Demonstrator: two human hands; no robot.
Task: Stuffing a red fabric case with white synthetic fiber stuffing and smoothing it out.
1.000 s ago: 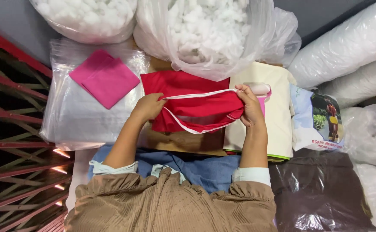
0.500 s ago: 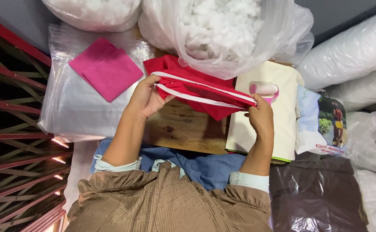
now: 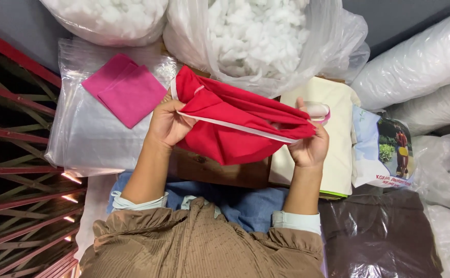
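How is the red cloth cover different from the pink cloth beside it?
The red cloth cover is lifted and stretched open between the left hand and right hand; the pink cloth lies folded flat on a clear plastic bag, untouched. The red cover has a white edge strip; the pink cloth shows none. Both are plain fabric.

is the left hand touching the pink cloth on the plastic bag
Apart. The head view shows the left hand gripping the red cover, with clear bag plastic showing between it and the pink cloth.

Cloth cover (image 3: 235, 126) stretched between your left hand (image 3: 168, 123) and right hand (image 3: 310, 146), stuffing bag (image 3: 266, 41) behind it, folded cloth (image 3: 124, 90) to its left on a plastic packet (image 3: 88, 139), fabric stack (image 3: 333, 128) at right.
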